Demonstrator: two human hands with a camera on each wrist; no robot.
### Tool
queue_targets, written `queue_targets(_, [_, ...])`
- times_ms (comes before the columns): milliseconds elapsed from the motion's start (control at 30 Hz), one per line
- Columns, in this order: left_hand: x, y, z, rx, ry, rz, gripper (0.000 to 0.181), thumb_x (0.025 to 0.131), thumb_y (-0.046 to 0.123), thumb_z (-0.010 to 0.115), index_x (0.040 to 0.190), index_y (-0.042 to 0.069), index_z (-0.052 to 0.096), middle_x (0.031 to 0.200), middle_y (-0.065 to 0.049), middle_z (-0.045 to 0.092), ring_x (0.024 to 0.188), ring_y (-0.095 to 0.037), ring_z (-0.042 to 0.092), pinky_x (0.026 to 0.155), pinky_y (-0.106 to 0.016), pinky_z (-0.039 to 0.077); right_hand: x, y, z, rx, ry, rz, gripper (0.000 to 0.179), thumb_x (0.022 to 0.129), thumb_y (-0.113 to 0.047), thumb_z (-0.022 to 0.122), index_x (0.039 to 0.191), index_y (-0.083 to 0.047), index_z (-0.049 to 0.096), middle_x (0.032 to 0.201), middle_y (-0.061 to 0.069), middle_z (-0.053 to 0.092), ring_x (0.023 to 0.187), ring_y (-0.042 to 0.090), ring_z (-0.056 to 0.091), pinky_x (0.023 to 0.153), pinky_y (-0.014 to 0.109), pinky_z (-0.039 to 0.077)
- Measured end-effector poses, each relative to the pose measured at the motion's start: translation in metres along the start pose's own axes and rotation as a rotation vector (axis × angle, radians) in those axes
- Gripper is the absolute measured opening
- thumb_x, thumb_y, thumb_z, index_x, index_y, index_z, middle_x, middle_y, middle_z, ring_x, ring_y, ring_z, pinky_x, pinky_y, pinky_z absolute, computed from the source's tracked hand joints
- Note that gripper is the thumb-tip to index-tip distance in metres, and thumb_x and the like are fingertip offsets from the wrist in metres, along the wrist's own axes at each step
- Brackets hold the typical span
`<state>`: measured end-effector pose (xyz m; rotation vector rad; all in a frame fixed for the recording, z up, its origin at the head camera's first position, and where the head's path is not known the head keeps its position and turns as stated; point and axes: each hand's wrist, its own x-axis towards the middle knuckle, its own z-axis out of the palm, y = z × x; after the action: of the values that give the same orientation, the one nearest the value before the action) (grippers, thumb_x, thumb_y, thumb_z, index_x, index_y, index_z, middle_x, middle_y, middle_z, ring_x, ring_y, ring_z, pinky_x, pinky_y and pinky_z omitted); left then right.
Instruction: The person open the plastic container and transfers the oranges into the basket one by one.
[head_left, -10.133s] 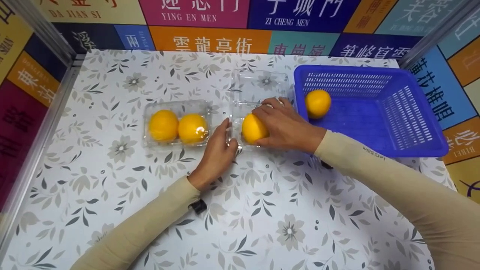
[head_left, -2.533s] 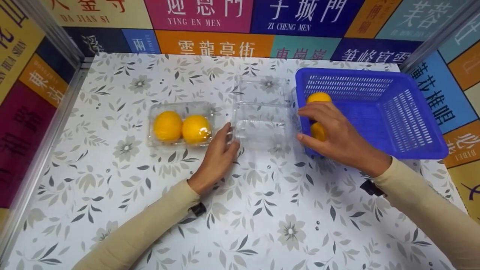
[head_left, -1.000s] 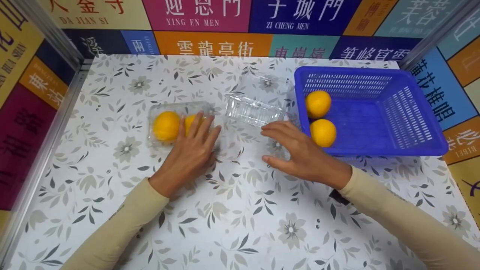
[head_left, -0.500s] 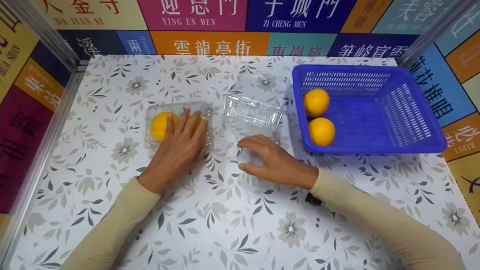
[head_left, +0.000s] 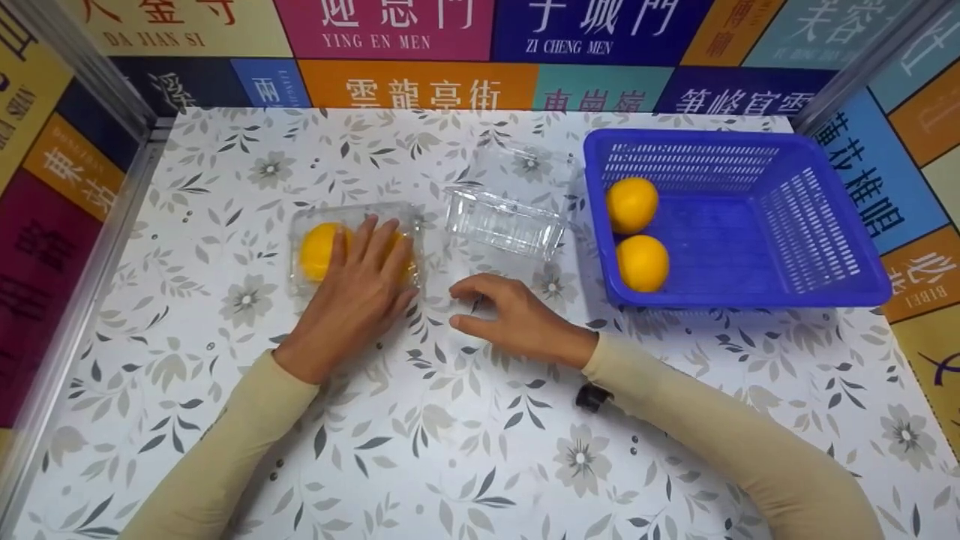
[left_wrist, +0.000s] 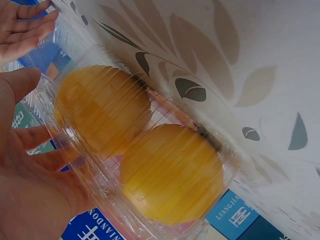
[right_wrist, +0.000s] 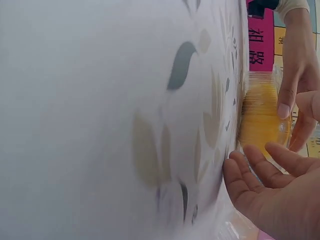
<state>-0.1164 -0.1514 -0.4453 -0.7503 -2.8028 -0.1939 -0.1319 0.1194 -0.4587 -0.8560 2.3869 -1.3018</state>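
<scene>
My left hand (head_left: 352, 300) rests on top of a clear plastic clamshell box (head_left: 304, 217), its fingers stretched over the lid. Two oranges (left_wrist: 170, 172) sit side by side inside; from the head, the fingers partly cover the right one. In the left wrist view the lid lies over both fruits. My right hand (head_left: 517, 315) hovers just right of the box, fingers loosely bent and thumb apart, holding nothing. Behind it stands a second clamshell box (head_left: 506, 221), lid raised, with no fruit inside.
A blue plastic basket (head_left: 750, 300) with slotted walls stands at the right, two loose oranges (head_left: 643, 262) against its left side. The table (head_left: 465, 457) has a flowered cover. Printed panels (head_left: 420, 86) wall in its back and sides.
The orange in the open box went into the basket with the right hand. That emptied box was turned and pushed back. The left hand moved onto the filled box; the right hand came leftward.
</scene>
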Motion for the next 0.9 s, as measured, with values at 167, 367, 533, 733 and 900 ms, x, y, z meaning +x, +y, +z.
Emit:
queue_targets(167, [-0.001, -0.001, 0.001, -0.002, -0.001, -0.003, 0.066, 0.109, 0.033, 0.069, 0.16, -0.003, 0.045, 0.167, -0.029, 0.041, 0.158, -0.053, 0.033, 0.126, -0.077, 0.027, 0.009, -0.001, 0.008, 0.097, 0.012, 0.064, 0.041, 0.102, -0.022, 0.078, 0.135, 0.002, 0.072, 0.129, 0.015, 0.076, 0.118, 0.029, 0.071, 0.106, 0.041, 0.058])
queue_targets(367, [-0.002, -0.002, 0.002, -0.008, -0.008, -0.005, 0.066, 0.109, 0.034, 0.069, 0.159, -0.002, 0.045, 0.167, -0.029, 0.041, 0.158, -0.054, 0.034, 0.126, -0.077, 0.026, 0.017, 0.0, 0.014, 0.227, 0.02, 0.092, 0.039, 0.103, -0.015, 0.076, 0.135, 0.007, 0.07, 0.127, 0.018, 0.077, 0.116, 0.029, 0.073, 0.104, 0.037, 0.059])
queue_targets(533, [-0.001, -0.004, 0.001, -0.034, -0.019, -0.017, 0.066, 0.109, 0.033, 0.069, 0.16, -0.001, 0.045, 0.167, -0.028, 0.041, 0.158, -0.054, 0.033, 0.127, -0.077, 0.024, 0.025, -0.001, 0.02, 0.357, 0.039, 0.15, 0.038, 0.102, -0.007, 0.072, 0.135, 0.01, 0.068, 0.126, 0.022, 0.077, 0.107, 0.021, 0.075, 0.088, 0.027, 0.062])
queue_targets(733, [-0.001, -0.004, 0.0, -0.039, -0.013, -0.013, 0.065, 0.109, 0.032, 0.07, 0.159, -0.001, 0.046, 0.166, -0.029, 0.042, 0.157, -0.055, 0.034, 0.127, -0.076, 0.024, 0.033, -0.003, 0.031, 0.533, 0.091, 0.197, 0.034, 0.103, -0.002, 0.071, 0.134, 0.013, 0.066, 0.117, 0.024, 0.077, 0.094, 0.018, 0.075, 0.081, 0.029, 0.064])
queue_targets(900, [0.0, -0.005, 0.0, -0.029, 0.007, 0.005, 0.063, 0.109, 0.032, 0.07, 0.157, -0.002, 0.047, 0.164, -0.03, 0.044, 0.156, -0.056, 0.036, 0.125, -0.077, 0.027, 0.038, -0.004, 0.038, 0.585, 0.138, 0.221, 0.031, 0.104, -0.006, 0.073, 0.131, 0.008, 0.069, 0.112, 0.019, 0.078, 0.094, 0.021, 0.076, 0.083, 0.032, 0.065])
